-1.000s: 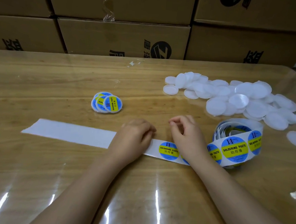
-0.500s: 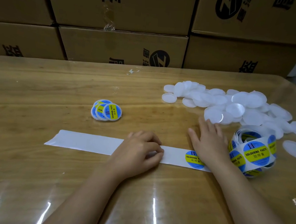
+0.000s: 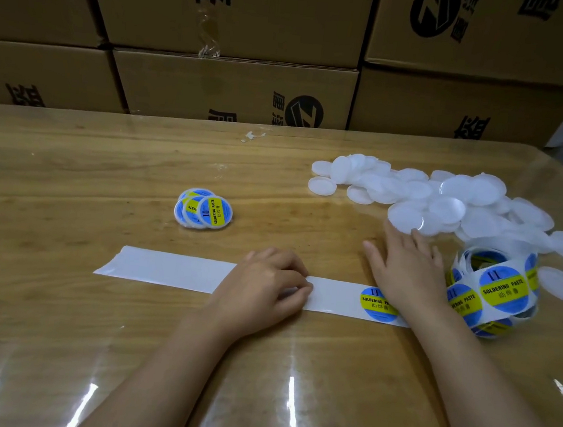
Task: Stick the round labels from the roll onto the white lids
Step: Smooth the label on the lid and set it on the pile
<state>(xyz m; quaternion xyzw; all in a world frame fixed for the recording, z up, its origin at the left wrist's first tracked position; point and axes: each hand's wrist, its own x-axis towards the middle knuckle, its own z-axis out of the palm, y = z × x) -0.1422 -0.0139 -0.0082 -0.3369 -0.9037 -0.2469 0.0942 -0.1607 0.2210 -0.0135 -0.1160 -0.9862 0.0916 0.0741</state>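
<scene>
Just beyond the flat right hand (image 3: 405, 271) lie the white lids (image 3: 463, 200).

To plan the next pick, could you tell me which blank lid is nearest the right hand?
The lid at the pile's front-left corner, just beyond the right hand's fingertips; others lie farther off.

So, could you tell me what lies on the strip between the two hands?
In the head view, from the left hand: a bare stretch of white backing strip, then one round label partly hidden by the right hand.
</scene>
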